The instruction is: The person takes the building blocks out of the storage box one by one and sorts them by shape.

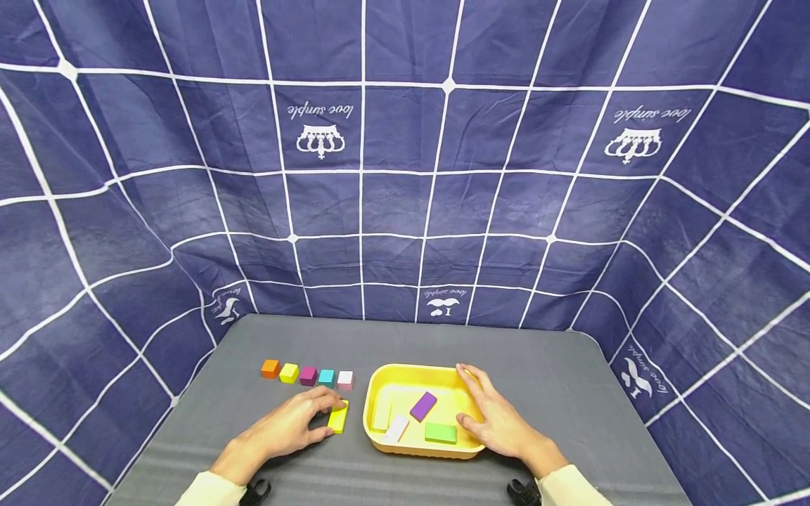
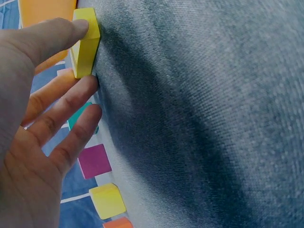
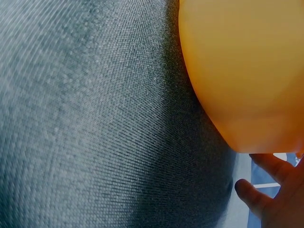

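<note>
Checked cloth [image 1: 405, 126] is hanging behind and at both sides of the grey table [image 1: 380, 485]. Five cubes [image 1: 308, 376] are standing in a row toward its far left corner. Bin [image 1: 430, 451] is sitting midway between the table's side edges, four tiles [image 1: 423, 406] lying inside. Left hand [image 1: 287, 426] is pinching the yellow block [image 1: 338, 419] between thumb and fingers, just off the bin's left edge; whether it is touching the table, cannot tell. Right hand [image 1: 503, 423] is gripping the bin's right edge, thumb inside. Hands are working well apart. Risks, judged: block slipping if the pinch is loosening; left fingers knocking the nearest cubes, being so close; bin tilting and tiles sliding under uneven right-hand pressure.
</note>
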Demonstrator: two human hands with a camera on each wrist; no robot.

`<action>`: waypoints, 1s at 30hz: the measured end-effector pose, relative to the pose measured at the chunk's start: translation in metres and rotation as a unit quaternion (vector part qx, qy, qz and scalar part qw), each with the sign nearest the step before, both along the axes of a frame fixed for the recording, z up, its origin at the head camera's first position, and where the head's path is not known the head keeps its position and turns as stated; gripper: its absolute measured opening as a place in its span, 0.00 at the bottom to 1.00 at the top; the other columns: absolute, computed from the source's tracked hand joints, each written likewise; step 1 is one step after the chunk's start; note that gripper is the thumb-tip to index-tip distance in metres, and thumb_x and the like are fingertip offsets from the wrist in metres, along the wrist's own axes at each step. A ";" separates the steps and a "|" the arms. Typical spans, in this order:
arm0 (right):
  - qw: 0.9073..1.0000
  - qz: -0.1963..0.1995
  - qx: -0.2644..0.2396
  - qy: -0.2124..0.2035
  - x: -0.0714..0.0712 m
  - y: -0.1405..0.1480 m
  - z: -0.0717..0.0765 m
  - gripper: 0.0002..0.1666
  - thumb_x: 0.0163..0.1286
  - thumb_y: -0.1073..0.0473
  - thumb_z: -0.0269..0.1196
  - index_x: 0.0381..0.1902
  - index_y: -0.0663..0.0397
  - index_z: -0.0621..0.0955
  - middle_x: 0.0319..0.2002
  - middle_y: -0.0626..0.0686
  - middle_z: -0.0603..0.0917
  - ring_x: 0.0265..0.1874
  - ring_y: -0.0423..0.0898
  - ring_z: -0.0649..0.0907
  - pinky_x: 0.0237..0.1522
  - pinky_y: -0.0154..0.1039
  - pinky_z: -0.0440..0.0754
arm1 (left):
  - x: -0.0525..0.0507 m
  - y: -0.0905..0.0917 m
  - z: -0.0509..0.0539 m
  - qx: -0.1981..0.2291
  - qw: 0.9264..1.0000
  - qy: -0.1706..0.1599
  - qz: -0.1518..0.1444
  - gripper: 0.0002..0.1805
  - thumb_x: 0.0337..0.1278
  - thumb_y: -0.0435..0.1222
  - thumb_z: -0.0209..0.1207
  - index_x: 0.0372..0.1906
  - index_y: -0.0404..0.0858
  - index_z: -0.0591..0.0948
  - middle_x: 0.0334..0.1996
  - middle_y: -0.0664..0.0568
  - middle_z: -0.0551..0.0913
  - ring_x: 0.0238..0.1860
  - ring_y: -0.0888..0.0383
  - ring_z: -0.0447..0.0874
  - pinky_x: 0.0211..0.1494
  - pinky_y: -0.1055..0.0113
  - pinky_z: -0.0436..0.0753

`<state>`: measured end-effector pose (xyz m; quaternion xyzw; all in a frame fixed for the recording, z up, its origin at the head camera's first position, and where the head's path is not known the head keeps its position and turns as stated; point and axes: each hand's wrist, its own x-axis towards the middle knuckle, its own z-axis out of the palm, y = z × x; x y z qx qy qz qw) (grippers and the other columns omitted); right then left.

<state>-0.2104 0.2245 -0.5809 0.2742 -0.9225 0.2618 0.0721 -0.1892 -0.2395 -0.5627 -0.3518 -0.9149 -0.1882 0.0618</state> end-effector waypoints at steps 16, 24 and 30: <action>1.000 0.001 -0.003 0.014 -0.001 0.000 0.001 0.55 0.75 0.52 0.74 0.93 0.56 0.65 0.87 0.59 0.71 0.76 0.58 0.85 0.76 0.62 0.87 | 0.003 0.002 0.015 -0.010 0.999 0.021 0.049 0.22 0.69 0.41 0.81 0.64 0.49 0.92 0.63 0.63 0.90 0.62 0.58 0.93 0.66 0.52 0.94; 1.000 0.001 -0.006 0.008 -0.001 0.001 0.002 0.55 0.75 0.51 0.74 0.93 0.56 0.66 0.87 0.58 0.71 0.76 0.58 0.85 0.76 0.62 0.87 | 0.003 0.010 0.023 -0.002 0.997 0.047 0.055 0.22 0.69 0.40 0.80 0.65 0.51 0.92 0.64 0.66 0.92 0.64 0.58 0.94 0.67 0.51 0.94; 1.000 0.004 -0.005 0.010 0.000 0.000 0.001 0.55 0.75 0.52 0.74 0.93 0.59 0.66 0.87 0.58 0.71 0.77 0.58 0.84 0.77 0.61 0.86 | 0.000 0.020 0.028 0.003 0.995 0.081 0.063 0.20 0.70 0.43 0.81 0.63 0.52 0.92 0.60 0.64 0.93 0.61 0.59 0.95 0.66 0.52 0.94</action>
